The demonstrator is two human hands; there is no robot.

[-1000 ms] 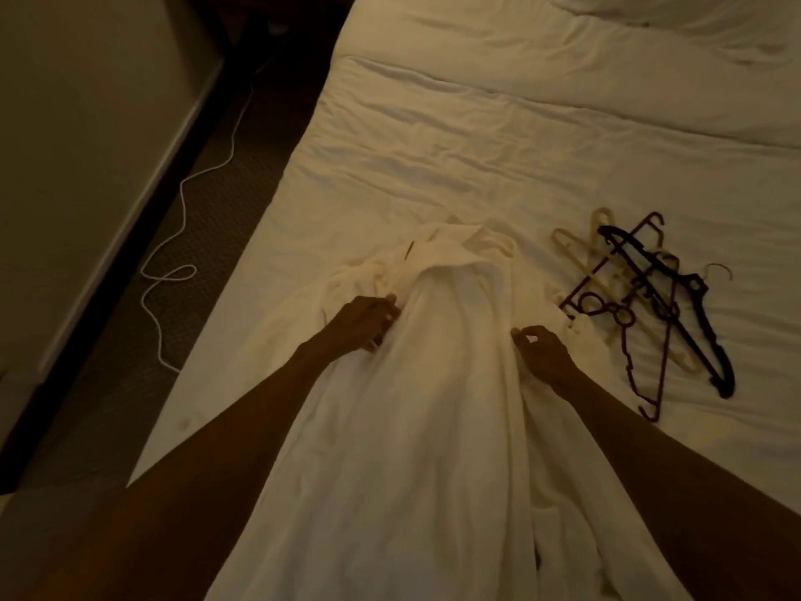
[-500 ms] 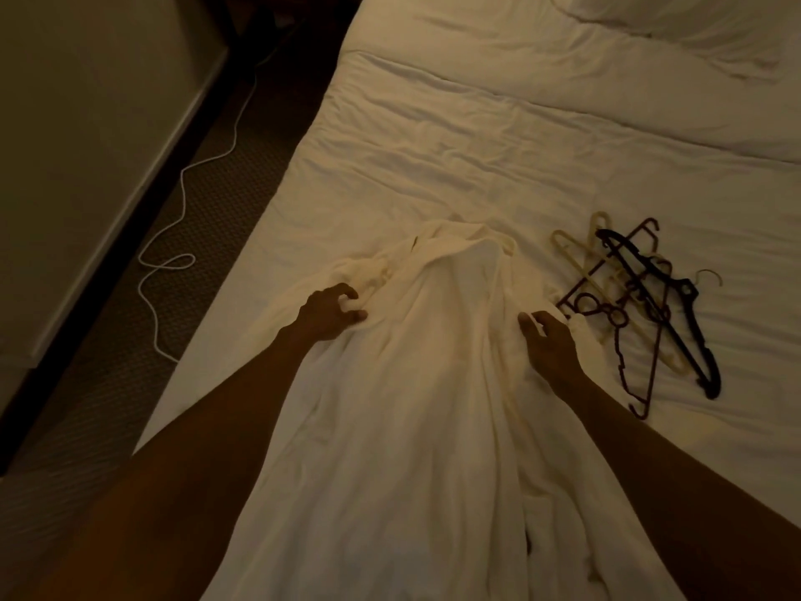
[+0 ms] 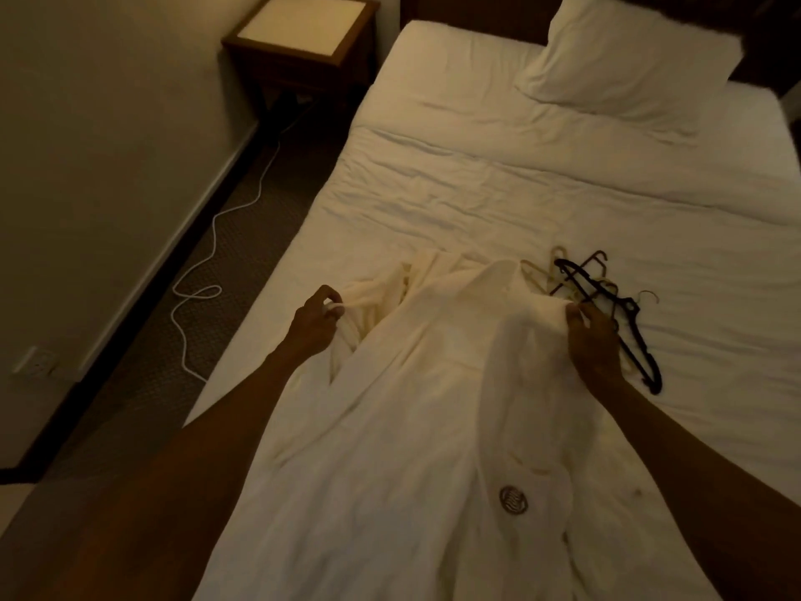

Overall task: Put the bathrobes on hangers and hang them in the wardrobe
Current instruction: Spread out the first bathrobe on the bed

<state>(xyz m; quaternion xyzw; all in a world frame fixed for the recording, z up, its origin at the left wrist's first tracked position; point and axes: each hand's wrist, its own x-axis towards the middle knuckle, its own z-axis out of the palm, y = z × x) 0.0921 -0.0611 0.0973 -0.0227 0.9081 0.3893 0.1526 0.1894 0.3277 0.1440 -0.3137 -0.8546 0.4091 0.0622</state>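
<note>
Dim warm light over a wide bed with a rumpled white sheet (image 3: pixel 498 197). A cream-white cloth bathrobe (image 3: pixel 403 418) lies spread on the bed's near half, collar end toward the headboard, with a small round dark emblem (image 3: pixel 513 499) showing on the front. The left hand (image 3: pixel 313 325) pinches a fold at the robe's left edge, fingers curled. The right hand (image 3: pixel 593 340) grips bunched fabric up at the right shoulder. Just beyond that hand, a tangled pile of plastic hangers (image 3: pixel 607 305), black and beige among them, rests on the sheet, touching the robe's edge. A plump white pillow (image 3: pixel 624 67) sits at the head. Left of the bed, a dark wooden bedside table with a pale square top (image 3: pixel 303 34) stands by the beige wall (image 3: pixel 86 167). A thin white cable (image 3: pixel 203 297) loops across the dark patterned carpet (image 3: pixel 143 396), with a wall socket (image 3: pixel 32 363) low down.
</note>
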